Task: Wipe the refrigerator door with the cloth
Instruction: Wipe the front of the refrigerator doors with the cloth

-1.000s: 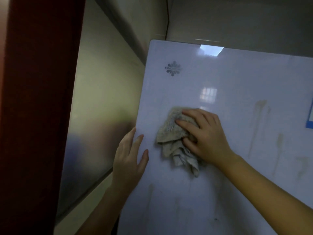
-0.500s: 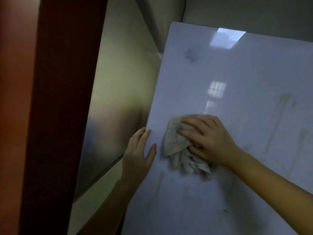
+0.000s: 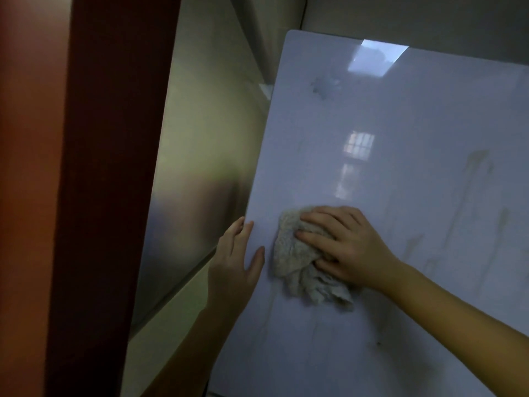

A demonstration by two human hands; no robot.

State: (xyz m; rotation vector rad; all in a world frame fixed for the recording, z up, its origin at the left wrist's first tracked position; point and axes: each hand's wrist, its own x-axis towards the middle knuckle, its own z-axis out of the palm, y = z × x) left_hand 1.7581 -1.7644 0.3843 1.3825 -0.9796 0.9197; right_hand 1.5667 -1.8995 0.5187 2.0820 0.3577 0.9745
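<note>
The white, glossy refrigerator door (image 3: 400,173) fills the right of the head view, with faint brownish drip streaks on its right part and a blurred logo near its top left. A crumpled grey cloth (image 3: 294,262) lies flat against the door's lower left area. My right hand (image 3: 346,245) presses on the cloth with fingers spread over it, its lower folds hanging free. My left hand (image 3: 234,262) grips the door's left edge, thumb on the front face, fingers wrapped behind.
A dark red-brown post or door frame (image 3: 108,181) stands close at the left. Between it and the door is the refrigerator's shiny metallic side wall (image 3: 197,179). Grey wall and ceiling show above the door.
The view has shifted, so the door sits further right and the logo is blurred. My right hand and the cloth have slid slightly down the door; my left hand keeps its hold on the edge.
</note>
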